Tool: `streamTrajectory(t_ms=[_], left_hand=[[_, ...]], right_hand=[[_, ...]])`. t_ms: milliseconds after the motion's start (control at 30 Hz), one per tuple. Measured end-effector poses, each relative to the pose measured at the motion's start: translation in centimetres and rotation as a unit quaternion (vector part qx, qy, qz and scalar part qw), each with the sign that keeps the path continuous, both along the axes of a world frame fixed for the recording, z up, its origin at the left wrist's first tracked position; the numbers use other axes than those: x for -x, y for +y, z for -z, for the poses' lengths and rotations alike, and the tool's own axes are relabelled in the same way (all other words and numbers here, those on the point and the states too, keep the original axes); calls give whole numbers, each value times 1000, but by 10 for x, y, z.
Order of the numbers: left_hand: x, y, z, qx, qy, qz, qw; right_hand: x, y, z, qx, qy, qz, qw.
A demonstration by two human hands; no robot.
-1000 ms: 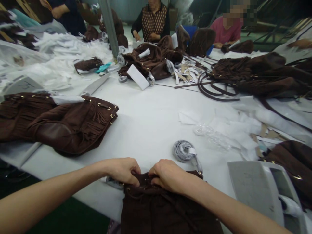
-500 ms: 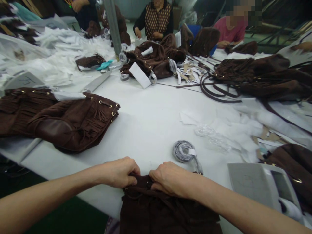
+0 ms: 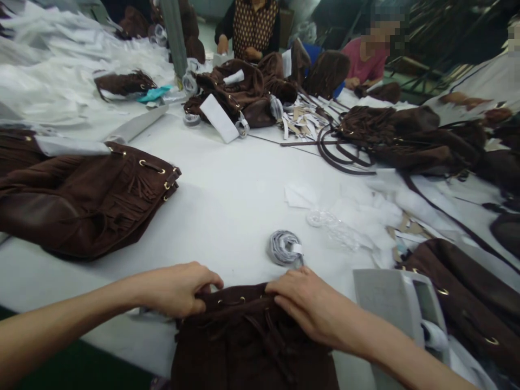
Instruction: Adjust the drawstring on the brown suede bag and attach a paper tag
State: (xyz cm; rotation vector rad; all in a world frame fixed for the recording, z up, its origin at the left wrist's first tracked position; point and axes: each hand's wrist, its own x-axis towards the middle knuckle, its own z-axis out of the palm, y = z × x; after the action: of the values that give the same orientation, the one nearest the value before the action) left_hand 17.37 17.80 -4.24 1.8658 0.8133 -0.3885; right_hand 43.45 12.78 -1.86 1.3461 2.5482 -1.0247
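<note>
A dark brown suede drawstring bag (image 3: 247, 346) lies at the near edge of the white table (image 3: 235, 195), its top rim with gold eyelets facing away from me. My left hand (image 3: 174, 290) is closed, pinching the left end of the rim. My right hand (image 3: 309, 303) rests on the right end of the rim, fingers curled over the suede and gripping it. A brown cord runs down the bag's front between my hands. A coil of grey-white tape (image 3: 284, 248) lies just beyond my right hand.
A pile of fringed brown bags (image 3: 85, 200) lies at the left, more bags (image 3: 398, 138) and looped straps at the right. A grey device (image 3: 400, 309) sits by my right forearm. Paper scraps and clear plastic (image 3: 337, 227) litter the middle right. Other people work at the far side.
My hands have moved apart along the bag's rim, spreading its top wider. The view has shifted slightly to the right and down.
</note>
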Motion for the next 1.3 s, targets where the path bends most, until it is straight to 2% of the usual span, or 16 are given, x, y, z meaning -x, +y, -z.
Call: streamTrajectory(t_ms=[167,267,333,367,500,600,800,967,1100,1167,1233,1300], left_hand=[[-39,3,12,-15,-26,-34,999],[-53,1,23,14,-22,-8,1000],[-57,1,25,43,-24,2,999],[-57,0,23,52,-28,3,998],[-59,-3,14,20,-47,14,999],[-60,-8,13,-28,-55,18,998],[-55,-11,15,-28,-65,8,997],[-48,1,6,-55,-43,-8,998],[-45,7,14,-76,-21,-1,997],[-45,7,19,-94,-10,5,996],[-48,8,19,-119,-24,10,993],[-56,8,14,-137,-61,18,989]], right_hand=[[-9,-42,-15,17,52,9,998],[-14,-51,-10,33,106,92,990],[-16,-46,-3,31,74,161,984],[-16,-41,0,34,35,173,984],[-1,-11,8,77,-168,103,977],[13,4,8,71,-257,44,963],[8,9,2,42,-230,-66,970],[-7,5,1,8,-152,-68,986],[-15,-1,11,-28,-152,-21,988],[-24,-6,13,-46,-116,32,992],[-36,-12,13,-64,-50,138,987],[-48,-19,12,-91,4,279,956]])
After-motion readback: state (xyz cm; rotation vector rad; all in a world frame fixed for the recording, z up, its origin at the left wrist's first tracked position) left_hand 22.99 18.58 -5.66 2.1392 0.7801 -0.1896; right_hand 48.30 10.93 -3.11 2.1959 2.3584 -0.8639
